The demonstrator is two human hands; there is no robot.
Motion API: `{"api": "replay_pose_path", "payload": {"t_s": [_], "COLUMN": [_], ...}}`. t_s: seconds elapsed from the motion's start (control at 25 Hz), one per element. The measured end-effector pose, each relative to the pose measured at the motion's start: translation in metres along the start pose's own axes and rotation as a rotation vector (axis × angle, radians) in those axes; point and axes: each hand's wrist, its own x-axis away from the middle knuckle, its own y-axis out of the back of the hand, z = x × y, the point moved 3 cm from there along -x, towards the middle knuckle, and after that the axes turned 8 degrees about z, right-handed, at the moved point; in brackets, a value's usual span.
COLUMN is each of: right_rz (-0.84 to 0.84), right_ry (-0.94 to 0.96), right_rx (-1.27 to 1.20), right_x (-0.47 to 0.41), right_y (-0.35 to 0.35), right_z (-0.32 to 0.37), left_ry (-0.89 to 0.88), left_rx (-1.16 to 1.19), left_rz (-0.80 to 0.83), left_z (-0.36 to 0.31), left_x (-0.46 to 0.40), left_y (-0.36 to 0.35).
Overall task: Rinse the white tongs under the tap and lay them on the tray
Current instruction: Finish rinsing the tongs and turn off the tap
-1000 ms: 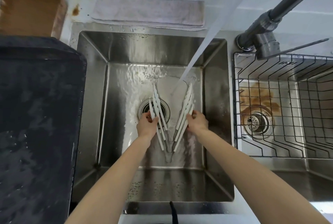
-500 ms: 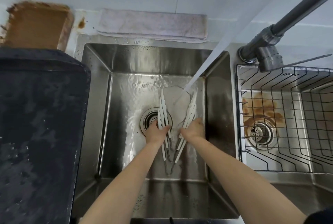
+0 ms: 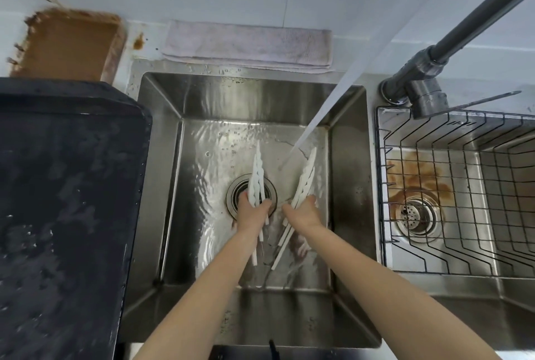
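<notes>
Since a moment ago you have spread the tongs [image 3: 257, 177] wider apart over the sink [image 3: 162, 186], your left hand [image 3: 253, 210] clenched round one arm and your right hand [image 3: 304, 212] round the other, tips jutting past both grips toward the water stream [image 3: 324, 110].

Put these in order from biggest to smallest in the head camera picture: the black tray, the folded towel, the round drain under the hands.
1. black tray, nearest the camera, so it looks extra big
2. folded towel
3. round drain
</notes>
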Motion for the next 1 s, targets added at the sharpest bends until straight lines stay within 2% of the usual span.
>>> {"api": "replay_pose_path", "payload": {"t_s": [0.16,0.28,0.36,0.48,0.6,0.68,0.88,1.0], "right_rz": [-0.057,-0.091,-0.093,-0.074,-0.038,-0.001,0.04,0.02], "right_ry": [0.064,0.125,0.155,0.238,0.302,0.297,0.282,0.339], "right_rx": [-0.124,-0.229,-0.3,-0.415,-0.482,-0.496,-0.728,-0.745], "right_x": [0.012,0.024,0.028,0.038,0.047,0.05,0.058,0.063], "right_y": [0.017,0.035,0.042,0.046,0.046,0.047,0.047,0.049], "right_z": [0.004,0.009,0.011,0.018,0.025,0.025,0.021,0.02], "left_ry": [0.006,-0.013,-0.082,-0.228,-0.359,-0.405,-0.556,-0.549], "left_rx": [0.045,-0.065,-0.136,-0.061,0.115,0.144,-0.105,-0.185], "left_rz": [0.09,0.21,0.276,0.322,0.315,0.279,0.175,0.132], "left_z": [-0.021,-0.038,-0.051,-0.079,-0.111,-0.128,-0.144,-0.148], "left_x": [0.009,0.019,0.028,0.045,0.056,0.062,0.073,0.074], "left_y": [-0.006,-0.006,-0.006,-0.011,-0.016,-0.019,-0.038,-0.041]}}
